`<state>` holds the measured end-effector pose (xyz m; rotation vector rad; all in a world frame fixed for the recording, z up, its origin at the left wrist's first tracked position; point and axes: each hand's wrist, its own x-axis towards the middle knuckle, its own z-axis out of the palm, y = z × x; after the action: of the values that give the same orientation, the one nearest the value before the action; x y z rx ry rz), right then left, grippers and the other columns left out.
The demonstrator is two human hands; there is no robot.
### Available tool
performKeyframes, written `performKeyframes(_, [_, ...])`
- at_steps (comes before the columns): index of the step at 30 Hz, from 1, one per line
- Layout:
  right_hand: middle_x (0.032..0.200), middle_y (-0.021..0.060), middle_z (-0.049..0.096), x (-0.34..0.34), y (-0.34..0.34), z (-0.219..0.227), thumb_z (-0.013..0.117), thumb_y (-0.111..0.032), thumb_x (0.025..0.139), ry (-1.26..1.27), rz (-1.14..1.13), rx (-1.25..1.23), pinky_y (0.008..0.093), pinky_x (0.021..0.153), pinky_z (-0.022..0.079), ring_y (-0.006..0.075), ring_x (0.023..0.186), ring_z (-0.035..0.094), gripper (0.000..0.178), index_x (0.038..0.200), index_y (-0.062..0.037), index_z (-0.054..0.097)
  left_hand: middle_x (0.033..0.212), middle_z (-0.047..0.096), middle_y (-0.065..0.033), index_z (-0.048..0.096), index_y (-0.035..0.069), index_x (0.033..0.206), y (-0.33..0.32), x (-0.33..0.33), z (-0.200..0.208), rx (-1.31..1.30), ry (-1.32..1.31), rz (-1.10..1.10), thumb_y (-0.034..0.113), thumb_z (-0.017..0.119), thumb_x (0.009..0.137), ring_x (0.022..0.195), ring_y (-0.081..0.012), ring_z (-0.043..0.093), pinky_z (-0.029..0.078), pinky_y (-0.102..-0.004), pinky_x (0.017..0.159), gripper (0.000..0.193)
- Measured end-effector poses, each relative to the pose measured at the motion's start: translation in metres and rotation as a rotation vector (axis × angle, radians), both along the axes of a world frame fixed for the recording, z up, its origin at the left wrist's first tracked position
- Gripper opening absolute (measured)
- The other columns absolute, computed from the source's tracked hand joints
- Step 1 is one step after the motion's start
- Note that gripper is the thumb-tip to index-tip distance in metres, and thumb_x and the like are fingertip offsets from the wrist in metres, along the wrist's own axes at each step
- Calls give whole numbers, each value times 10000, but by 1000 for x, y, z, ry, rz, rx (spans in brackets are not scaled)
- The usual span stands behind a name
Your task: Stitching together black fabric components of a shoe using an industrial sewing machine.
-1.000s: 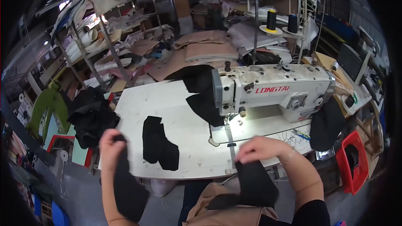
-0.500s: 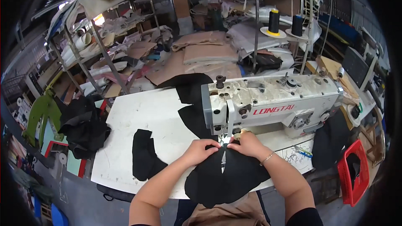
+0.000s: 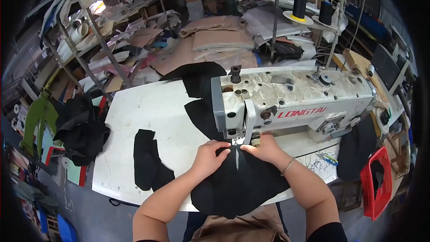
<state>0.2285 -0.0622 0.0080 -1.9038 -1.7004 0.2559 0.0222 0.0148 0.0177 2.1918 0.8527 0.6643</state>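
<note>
A white sewing machine (image 3: 295,98) stands on the right part of the white table. Black fabric (image 3: 237,192) lies under its needle area and drapes over the table's near edge. A narrow slit runs between two fabric edges just in front of the presser foot. On the left of the slit, my left hand (image 3: 209,157) grips the fabric with thumb and fingers close together. My right hand (image 3: 264,149) pinches the other side beside the foot, its fingers partly hidden near the machine head. The needle tip cannot be made out.
An angled black fabric piece (image 3: 150,161) lies left on the table; more black fabric (image 3: 201,78) sits behind the machine head. Small snips (image 3: 328,157) rest at right. A dark heap (image 3: 83,130) is far left, a red basket (image 3: 363,183) right. Thread cones (image 3: 299,6) stand behind.
The fabric has advanced slightly toward the presser foot, and the slit looks narrower. Both hands stay beside it, with the left fingers bent more. The whole view has shifted a little.
</note>
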Motion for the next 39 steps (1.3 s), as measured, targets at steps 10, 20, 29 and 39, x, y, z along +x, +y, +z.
performKeyframes(10, [821,257,638,-1,4,-9,675,-557,763,-2,-49,63,429,818,484,389,843,626,672,800,113,633,818,647,-71,734,104,883,1,3,-15,331,-3,45,177,705,781,801,-290,594,491,-354,750,129])
performKeyframes(20, [949,279,622,2,4,-8,661,-622,750,74,-73,-26,423,852,481,389,950,604,758,845,129,630,807,659,-77,737,96,865,5,9,-16,353,-48,82,164,714,760,829,-280,581,463,-357,790,127])
performKeyframes(29, [1120,280,572,1,6,1,698,-596,736,214,-46,-198,422,921,448,390,1084,545,790,1019,134,590,823,659,-86,736,98,892,5,9,-15,296,-31,86,179,708,773,843,-280,583,456,-362,800,146])
performKeyframes(39, [1220,256,525,4,8,-3,740,-529,721,263,-77,-127,425,1003,386,407,1174,471,772,1162,73,544,864,665,-88,729,90,928,10,11,-17,284,-61,70,175,705,775,854,-286,589,462,-364,809,176])
